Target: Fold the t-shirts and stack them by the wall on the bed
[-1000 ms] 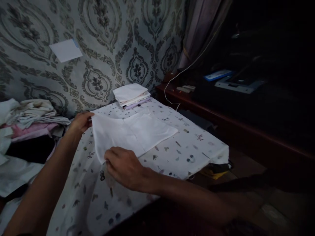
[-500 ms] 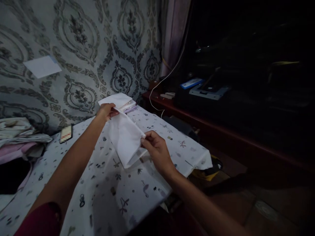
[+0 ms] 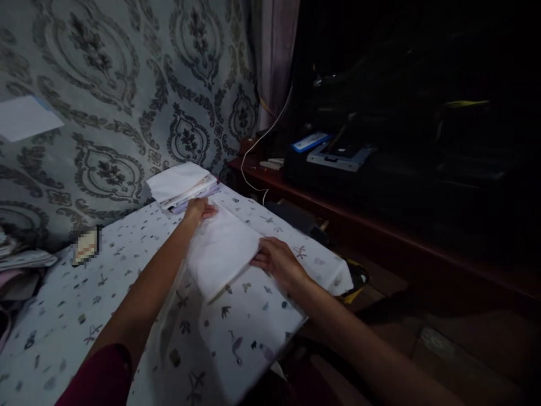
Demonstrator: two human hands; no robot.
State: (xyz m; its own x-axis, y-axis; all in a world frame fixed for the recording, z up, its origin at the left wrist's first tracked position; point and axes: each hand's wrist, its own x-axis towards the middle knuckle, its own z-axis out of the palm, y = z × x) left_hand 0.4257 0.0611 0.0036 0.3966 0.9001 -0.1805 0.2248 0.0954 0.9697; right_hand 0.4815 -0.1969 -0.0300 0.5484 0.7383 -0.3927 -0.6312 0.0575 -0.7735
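A white folded cloth lies nearly flat on the patterned bed sheet. My left hand rests at the cloth's far left edge, fingers stretched out over it. At the right corner, my right hand touches the edge with its fingers extended; its thumb is hard to make out. Just beyond my left hand sits a stack of folded cloths, a white one on top and a lilac one lower down.
A phone-like item, its face blurred, lies on the sheet near the wall. Crumpled clothes are at the left. A dark reddish ledge runs along the right, with a blue and white box and a white cable.
Both hands have lowered the white cloth from a raised, slanted position onto the sheet, and their fingers have loosened from its edge. The view has shifted right.
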